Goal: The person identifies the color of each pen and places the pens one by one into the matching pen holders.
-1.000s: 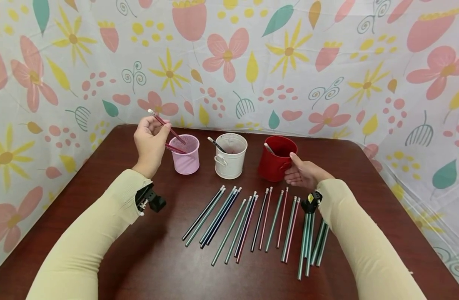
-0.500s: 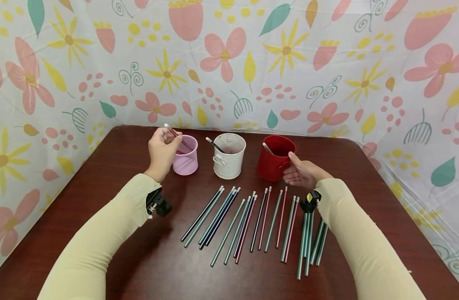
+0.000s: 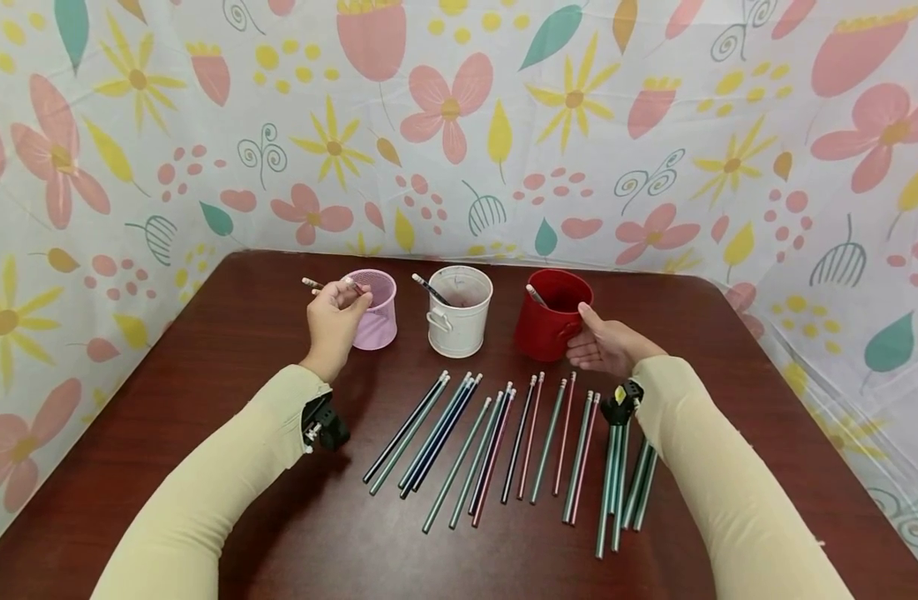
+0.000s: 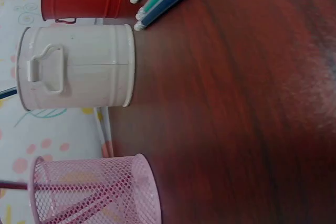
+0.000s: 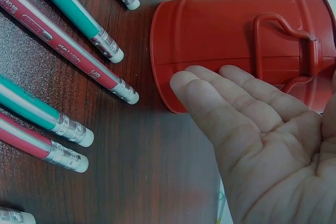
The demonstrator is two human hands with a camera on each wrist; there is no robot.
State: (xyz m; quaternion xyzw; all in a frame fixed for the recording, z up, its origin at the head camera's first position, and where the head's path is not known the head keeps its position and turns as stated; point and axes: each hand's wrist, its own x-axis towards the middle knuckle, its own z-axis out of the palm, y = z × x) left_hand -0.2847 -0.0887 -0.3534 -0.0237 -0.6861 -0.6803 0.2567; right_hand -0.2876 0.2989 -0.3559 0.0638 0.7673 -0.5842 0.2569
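My left hand is at the rim of a pink mesh cup, its fingertips pinching a red pencil near the white eraser end. Another pencil's eraser end sticks out beyond the knuckles. Through the mesh in the left wrist view, red pencil shafts slant inside the cup. My right hand rests against a red bucket, fingers fairly straight along its side below the handle, thumb at the rim. A pencil leans in that bucket.
Between them stands a white bucket holding a dark pencil. Several green, dark blue and red pencils lie in a spread on the brown table, erasers pointing away. Behind the table hangs a flowered cloth.
My left hand has moved right and down to the pink cup, lowering the red pencil into it. My right hand has stayed at the red bucket.
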